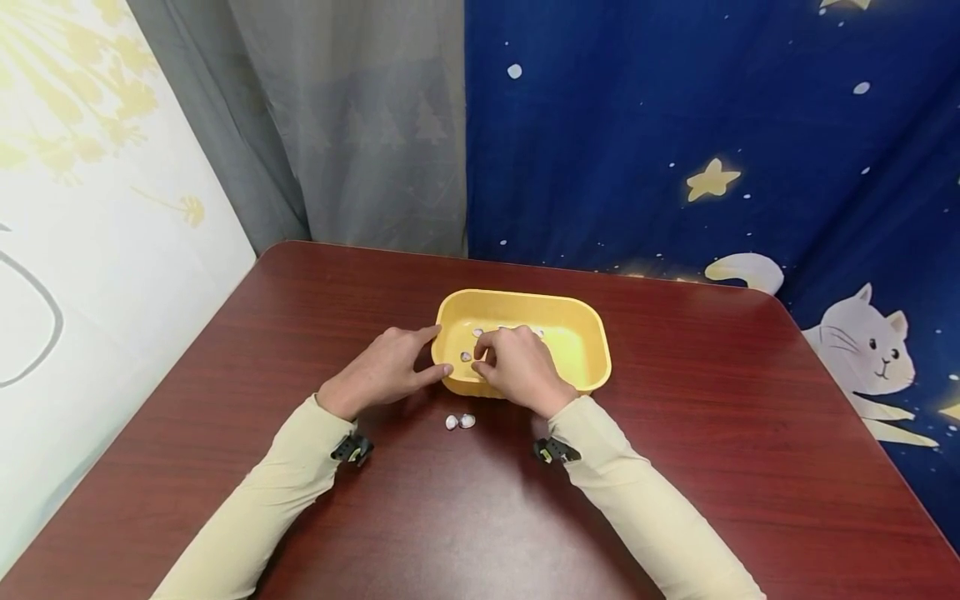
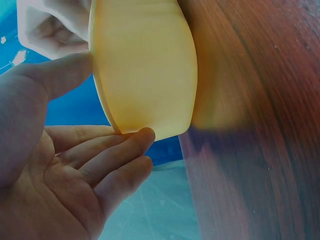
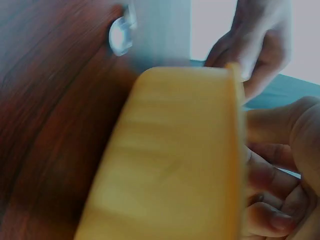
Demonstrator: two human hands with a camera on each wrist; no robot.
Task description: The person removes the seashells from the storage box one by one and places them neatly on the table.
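Observation:
A yellow plastic basin [image 1: 577, 342] with rounded corners sits on the table in the head view. My left hand [image 1: 390, 367] touches its left end, thumb at the near rim and fingers spread along the outside [image 2: 150, 70]. Inside the basin is my right hand [image 1: 517, 367], fingers bent, thumb and index a little apart; whether anything lies in its fingers is hidden. A small whitish oval piece [image 1: 466, 357] lies on the basin floor by the right thumb, and others lie farther back, partly covered by the hand.
Two similar whitish pieces [image 1: 459, 422] lie side by side on the reddish-brown table [image 1: 712, 417], just in front of the basin. Grey and blue curtains [image 1: 600, 125] hang behind the table, and a pale patterned cloth [image 1: 90, 208] is at the left.

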